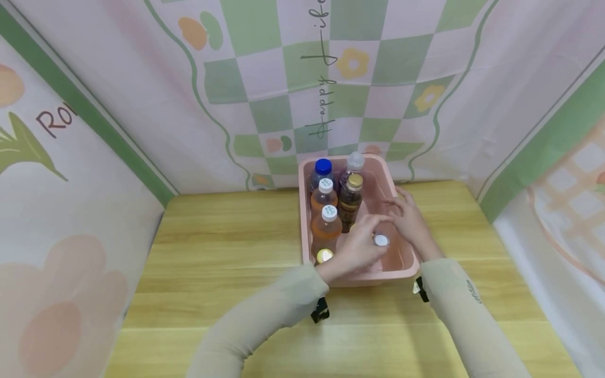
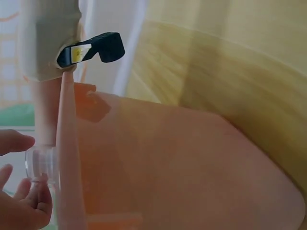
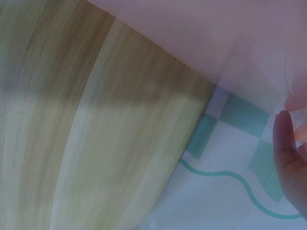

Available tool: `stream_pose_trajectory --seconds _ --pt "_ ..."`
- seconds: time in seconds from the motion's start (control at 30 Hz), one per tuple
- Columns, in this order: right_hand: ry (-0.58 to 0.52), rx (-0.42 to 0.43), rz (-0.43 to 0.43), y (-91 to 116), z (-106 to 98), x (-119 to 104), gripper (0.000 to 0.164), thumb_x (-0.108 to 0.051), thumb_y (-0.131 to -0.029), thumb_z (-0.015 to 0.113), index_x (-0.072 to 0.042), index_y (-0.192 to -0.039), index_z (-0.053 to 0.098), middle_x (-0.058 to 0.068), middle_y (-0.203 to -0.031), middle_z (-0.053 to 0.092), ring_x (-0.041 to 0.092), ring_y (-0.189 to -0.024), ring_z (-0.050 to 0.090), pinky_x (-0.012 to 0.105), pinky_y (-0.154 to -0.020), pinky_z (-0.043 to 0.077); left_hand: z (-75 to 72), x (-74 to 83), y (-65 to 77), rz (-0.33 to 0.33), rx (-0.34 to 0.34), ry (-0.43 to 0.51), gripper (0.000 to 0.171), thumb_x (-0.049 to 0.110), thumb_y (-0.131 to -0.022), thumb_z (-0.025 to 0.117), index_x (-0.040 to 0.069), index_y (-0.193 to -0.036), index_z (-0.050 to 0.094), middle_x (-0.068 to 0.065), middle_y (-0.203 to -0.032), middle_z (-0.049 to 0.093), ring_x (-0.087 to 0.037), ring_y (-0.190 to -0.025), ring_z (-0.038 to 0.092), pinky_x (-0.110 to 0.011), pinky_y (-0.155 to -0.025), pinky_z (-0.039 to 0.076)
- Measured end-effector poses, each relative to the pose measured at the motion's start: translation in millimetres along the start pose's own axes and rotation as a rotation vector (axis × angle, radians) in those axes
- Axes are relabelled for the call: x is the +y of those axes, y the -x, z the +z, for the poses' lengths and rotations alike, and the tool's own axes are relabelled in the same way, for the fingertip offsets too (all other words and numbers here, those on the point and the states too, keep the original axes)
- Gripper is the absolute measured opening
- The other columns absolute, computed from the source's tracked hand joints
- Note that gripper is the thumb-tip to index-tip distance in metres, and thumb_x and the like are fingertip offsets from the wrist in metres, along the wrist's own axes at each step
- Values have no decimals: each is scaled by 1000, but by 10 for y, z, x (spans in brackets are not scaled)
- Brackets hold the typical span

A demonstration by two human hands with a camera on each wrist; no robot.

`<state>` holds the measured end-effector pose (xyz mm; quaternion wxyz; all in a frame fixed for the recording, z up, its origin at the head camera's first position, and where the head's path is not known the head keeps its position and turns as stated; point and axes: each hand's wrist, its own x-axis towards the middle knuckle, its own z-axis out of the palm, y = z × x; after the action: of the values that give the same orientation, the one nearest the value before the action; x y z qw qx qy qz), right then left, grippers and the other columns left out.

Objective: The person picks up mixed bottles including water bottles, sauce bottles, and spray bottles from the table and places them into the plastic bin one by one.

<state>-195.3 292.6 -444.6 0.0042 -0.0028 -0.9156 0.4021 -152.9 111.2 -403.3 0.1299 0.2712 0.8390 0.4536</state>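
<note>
A pink plastic basin [image 1: 308,210] stands on the table, with bottles along its left side. My left hand [image 1: 361,247] reaches over its front and holds a bottle by its top, close to a white cap [image 1: 381,240]. In the left wrist view, the thumb and fingers of the left hand [image 2: 24,201] lie on both sides of a clear bottle top [image 2: 42,164]; the basin wall hides what is below. My right hand [image 1: 410,223] lies over the right rim, fingers reaching inward near the left fingertips. In the right wrist view, the right hand [image 3: 290,163] shows extended fingers.
Inside stand a blue-capped bottle [image 1: 323,168], a clear-capped bottle [image 1: 355,161], a gold-capped dark bottle [image 1: 351,203], two white-capped orange bottles [image 1: 326,231] and a yellow cap [image 1: 324,256]. A patterned curtain [image 1: 264,68] hangs behind the wooden table [image 1: 227,262].
</note>
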Motion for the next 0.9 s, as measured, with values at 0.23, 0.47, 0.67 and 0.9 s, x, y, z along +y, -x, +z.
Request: stream_pose_trajectory --seconds 0.23,0.47,0.67,0.9 --pt "13 8 -4 11 -8 -9 37 -1 -91 49 6 -128 53 22 -158 14 56 -136 23 71 -105 28 99 -83 -59 -81 -10 -5 59 2 -79 70 15 -134 51 -5 -133 54 -12 -112 51 -11 -77 43" --pt "17 5 -12 15 -9 -30 38 -1 -91 49 6 -128 52 24 -158 13 57 -135 24 71 -104 30 194 -147 -107 -184 -23 -35 65 1 -73 76 20 -132 54 -2 -131 56 -11 -106 56 -13 -80 47" --pt "32 6 -9 20 -12 -40 39 -1 -91 49 4 -129 52 23 -158 14 57 -134 26 70 -102 34 255 -187 -123 -237 -54 -10 63 0 -75 75 22 -131 54 -3 -132 55 -11 -103 58 -13 -74 48" --pt "35 2 1 20 -12 -40 39 -2 -91 48 4 -129 52 23 -158 14 57 -135 26 69 -103 33 296 -234 -149 -226 -83 -9 62 -2 -77 73 20 -131 54 -2 -133 54 -11 -106 58 -13 -75 49"
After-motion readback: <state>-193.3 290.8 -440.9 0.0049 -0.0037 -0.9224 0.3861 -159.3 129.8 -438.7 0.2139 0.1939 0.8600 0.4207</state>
